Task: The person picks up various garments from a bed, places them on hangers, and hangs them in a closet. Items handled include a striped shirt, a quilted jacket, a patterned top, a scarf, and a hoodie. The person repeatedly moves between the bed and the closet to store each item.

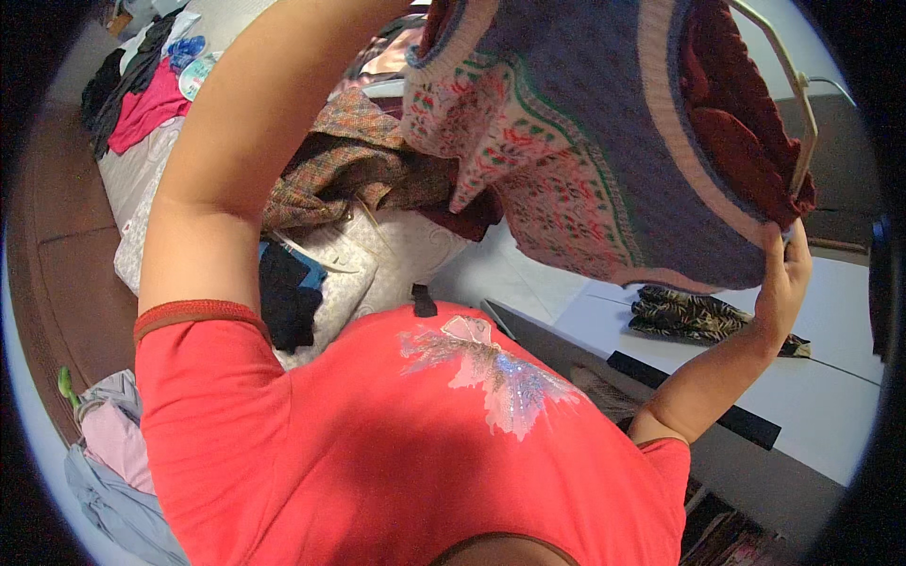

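blue-pink patterned knit garment [613, 123], brown plaid cloth [349, 156]

Left arm [217, 189] raised, elbow bent, forearm running off top edge; left hand out of view. Right arm [717, 379] out sideways, right hand [789, 269] up, pinching.
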`<state>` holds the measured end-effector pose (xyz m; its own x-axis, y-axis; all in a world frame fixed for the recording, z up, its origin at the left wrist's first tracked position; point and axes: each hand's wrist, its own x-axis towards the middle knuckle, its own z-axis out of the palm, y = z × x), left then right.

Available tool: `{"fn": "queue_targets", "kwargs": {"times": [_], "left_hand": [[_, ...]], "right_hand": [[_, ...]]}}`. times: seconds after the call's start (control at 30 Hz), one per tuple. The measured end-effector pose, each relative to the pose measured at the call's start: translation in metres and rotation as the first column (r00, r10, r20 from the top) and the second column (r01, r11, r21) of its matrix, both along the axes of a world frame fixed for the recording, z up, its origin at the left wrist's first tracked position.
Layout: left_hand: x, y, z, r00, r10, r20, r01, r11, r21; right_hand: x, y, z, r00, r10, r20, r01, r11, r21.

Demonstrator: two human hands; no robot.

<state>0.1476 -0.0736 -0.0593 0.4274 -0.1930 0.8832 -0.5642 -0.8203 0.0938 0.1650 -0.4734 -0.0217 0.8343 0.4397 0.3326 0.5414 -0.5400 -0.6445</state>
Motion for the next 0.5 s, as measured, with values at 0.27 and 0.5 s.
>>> {"fn": "queue_targets", "kwargs": {"times": [0.27, 0.5], "left_hand": [[-0.008, 0.025, -0.013, 0.985, 0.071, -0.158, -0.079, 0.996, -0.042], [-0.031, 0.103, -0.083, 0.891, 0.343, -0.299, -0.415, 0.882, -0.224]], "right_hand": [[0.008, 0.043, -0.034, 0.988, 0.077, 0.133, -0.084, 0.995, 0.045], [0.018, 0.027, -0.04, 0.896, -0.142, 0.421, 0.172, 0.984, -0.034]]}}
